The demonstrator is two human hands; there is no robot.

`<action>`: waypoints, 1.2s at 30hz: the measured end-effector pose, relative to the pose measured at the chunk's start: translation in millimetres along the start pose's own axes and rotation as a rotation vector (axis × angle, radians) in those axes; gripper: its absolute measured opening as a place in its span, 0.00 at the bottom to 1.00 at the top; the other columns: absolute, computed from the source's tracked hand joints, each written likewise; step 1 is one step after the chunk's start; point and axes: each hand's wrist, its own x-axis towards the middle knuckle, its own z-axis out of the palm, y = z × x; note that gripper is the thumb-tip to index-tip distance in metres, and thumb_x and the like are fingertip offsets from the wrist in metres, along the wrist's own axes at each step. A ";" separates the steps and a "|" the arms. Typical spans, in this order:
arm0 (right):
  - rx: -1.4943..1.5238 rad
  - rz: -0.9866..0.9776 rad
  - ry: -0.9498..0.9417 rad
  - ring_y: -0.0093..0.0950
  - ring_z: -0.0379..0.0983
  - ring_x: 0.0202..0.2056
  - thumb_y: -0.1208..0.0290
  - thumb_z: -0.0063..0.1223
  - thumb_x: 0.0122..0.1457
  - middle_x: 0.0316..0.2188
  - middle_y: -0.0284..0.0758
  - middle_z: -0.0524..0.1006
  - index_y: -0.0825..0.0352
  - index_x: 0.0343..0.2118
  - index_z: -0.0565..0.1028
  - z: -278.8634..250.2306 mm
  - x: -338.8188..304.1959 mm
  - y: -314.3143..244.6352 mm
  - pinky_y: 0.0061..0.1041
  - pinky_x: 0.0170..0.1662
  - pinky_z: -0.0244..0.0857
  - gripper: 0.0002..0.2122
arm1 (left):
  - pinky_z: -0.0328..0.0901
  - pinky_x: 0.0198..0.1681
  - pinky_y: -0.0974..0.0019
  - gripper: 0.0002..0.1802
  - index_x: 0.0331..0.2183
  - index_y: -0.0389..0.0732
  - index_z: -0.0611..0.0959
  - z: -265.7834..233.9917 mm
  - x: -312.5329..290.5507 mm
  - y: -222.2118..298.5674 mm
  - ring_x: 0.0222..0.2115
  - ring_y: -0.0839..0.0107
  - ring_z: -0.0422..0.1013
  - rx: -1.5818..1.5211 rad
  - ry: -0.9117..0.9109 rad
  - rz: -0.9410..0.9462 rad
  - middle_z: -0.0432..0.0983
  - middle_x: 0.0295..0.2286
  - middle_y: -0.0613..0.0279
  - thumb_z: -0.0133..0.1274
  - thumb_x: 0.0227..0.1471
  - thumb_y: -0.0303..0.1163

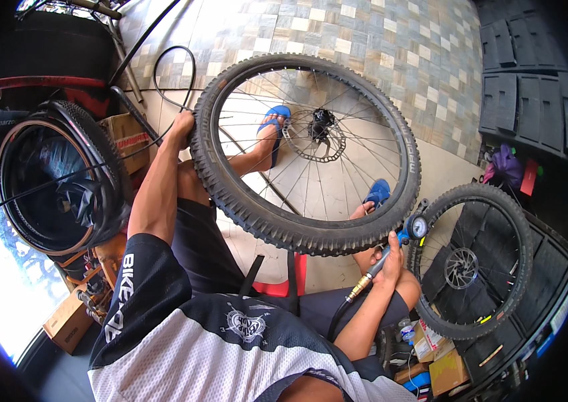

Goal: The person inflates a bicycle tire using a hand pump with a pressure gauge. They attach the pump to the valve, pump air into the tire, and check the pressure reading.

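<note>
A bicycle wheel (322, 125) with a knobby black tyre (284, 230) and a disc rotor (333, 151) is held up, tilted, in front of my body. My left hand (182, 128) is closed on the tyre's left edge; some of its fingers are hidden behind it. Near the tyre's lower right, my right hand (389, 262) grips a tyre inflator (376, 262) with a round dial gauge (418, 228). A brass fitting (359, 288) joins the inflator to a black air hose (339, 320). Whether the inflator's tip is on the valve, I cannot tell.
Another wheel (461, 268) leans at the right, by black panels. Stacked tyres and rims (62, 177) stand at the left beside cardboard boxes (126, 137). A black hose (193, 74) loops over the tiled floor (337, 33). Several small boxes (448, 372) sit at the lower right.
</note>
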 end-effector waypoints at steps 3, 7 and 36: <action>-0.127 -0.073 0.093 0.18 0.65 0.17 0.57 0.60 0.62 0.28 0.31 0.74 0.65 0.46 0.72 -1.7 -0.6 0.8 0.18 0.14 0.60 0.18 | 0.66 0.24 0.52 0.17 0.32 0.33 0.78 0.3 -3.2 1.9 0.21 0.65 0.72 0.037 -0.008 0.053 0.76 0.26 0.56 0.40 0.60 0.36; -0.155 -0.076 0.148 0.16 0.65 0.16 0.55 0.59 0.63 0.29 0.29 0.76 0.61 0.42 0.73 2.9 -5.2 0.8 0.17 0.14 0.61 0.15 | 0.67 0.24 0.53 0.16 0.32 0.33 0.79 -2.6 -6.9 3.5 0.22 0.66 0.72 0.341 -0.031 0.246 0.75 0.26 0.57 0.40 0.59 0.34; -0.175 -0.030 0.206 0.18 0.66 0.16 0.56 0.60 0.61 0.23 0.28 0.71 0.61 0.38 0.71 3.8 -4.3 2.7 0.20 0.15 0.63 0.14 | 0.66 0.22 0.60 0.16 0.32 0.39 0.82 4.3 -16.4 7.7 0.18 0.68 0.71 -0.154 -0.220 0.070 0.76 0.23 0.61 0.42 0.62 0.37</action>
